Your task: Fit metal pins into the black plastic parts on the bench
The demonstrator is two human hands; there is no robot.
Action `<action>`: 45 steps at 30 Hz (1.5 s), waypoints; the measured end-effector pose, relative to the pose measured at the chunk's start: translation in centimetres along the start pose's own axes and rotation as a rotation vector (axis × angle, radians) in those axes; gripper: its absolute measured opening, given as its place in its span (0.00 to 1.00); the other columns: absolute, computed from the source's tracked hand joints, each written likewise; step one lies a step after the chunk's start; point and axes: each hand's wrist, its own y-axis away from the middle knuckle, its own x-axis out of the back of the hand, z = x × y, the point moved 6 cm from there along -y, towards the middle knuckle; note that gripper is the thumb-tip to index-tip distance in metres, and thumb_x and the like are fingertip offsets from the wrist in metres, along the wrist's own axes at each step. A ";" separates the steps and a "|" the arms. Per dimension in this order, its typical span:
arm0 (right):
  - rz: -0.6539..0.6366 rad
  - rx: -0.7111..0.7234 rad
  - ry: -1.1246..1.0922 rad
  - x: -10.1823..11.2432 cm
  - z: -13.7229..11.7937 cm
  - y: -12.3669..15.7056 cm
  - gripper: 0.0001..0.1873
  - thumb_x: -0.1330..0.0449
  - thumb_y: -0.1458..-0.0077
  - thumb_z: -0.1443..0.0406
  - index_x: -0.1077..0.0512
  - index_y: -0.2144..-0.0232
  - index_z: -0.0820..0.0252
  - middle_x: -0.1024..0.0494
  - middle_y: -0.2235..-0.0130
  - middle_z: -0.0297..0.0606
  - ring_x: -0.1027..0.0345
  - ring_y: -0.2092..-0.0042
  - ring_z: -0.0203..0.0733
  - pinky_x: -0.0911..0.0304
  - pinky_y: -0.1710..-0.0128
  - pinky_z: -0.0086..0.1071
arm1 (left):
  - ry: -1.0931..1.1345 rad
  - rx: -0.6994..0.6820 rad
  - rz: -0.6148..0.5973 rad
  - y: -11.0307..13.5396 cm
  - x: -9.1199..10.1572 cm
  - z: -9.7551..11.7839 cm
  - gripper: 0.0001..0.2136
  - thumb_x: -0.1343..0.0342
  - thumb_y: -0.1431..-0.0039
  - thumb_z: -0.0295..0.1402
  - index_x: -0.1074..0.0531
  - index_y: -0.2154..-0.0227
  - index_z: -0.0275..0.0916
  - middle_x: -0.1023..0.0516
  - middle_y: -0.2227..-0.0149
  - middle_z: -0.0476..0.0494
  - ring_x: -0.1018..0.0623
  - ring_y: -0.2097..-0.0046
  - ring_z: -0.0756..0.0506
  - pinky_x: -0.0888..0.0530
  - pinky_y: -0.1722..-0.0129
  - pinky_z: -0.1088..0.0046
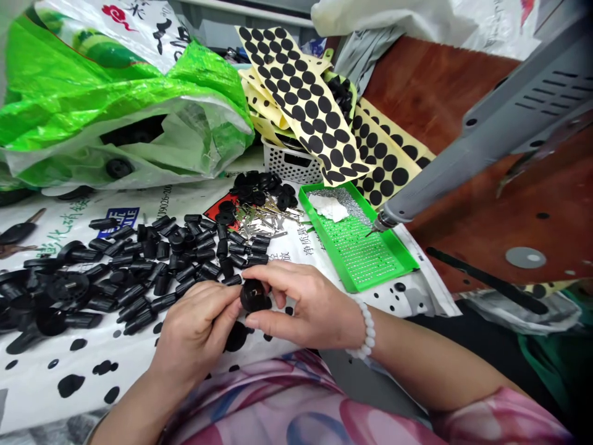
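Note:
In the head view a small round black plastic part [252, 295] is held up between my two hands above the covered table. My left hand [197, 321] pinches its left side between thumb and forefinger. Curved around its right side, the fingers and thumb of my right hand [301, 303] grip it too. A small metal glint shows in its face. Just beyond my hands lies a heap of ribbed black plastic cylinders [162, 262]. Behind the heap are thin metal strips [264, 216] and black round pieces [262, 188].
A green tray [349, 278] of tiny screws stands to the right. An electric screwdriver [426, 164] slants over it. Behind are a perforated white basket [287, 164], sheets of black round stickers [301, 93] and a green-and-white bag [125, 117]. A key-like object [21, 233] lies far left.

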 end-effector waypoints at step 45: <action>0.479 -0.231 -0.322 2.5 3.2 5.9 0.03 0.41 0.45 0.69 0.27 0.66 0.59 0.24 0.63 0.41 0.29 0.58 0.41 0.32 0.59 0.36 | -0.288 -0.130 -0.186 -2.5 -1.5 0.4 0.14 0.48 0.41 0.33 0.31 0.53 0.36 0.24 0.58 0.37 0.26 0.57 0.40 0.31 0.54 0.58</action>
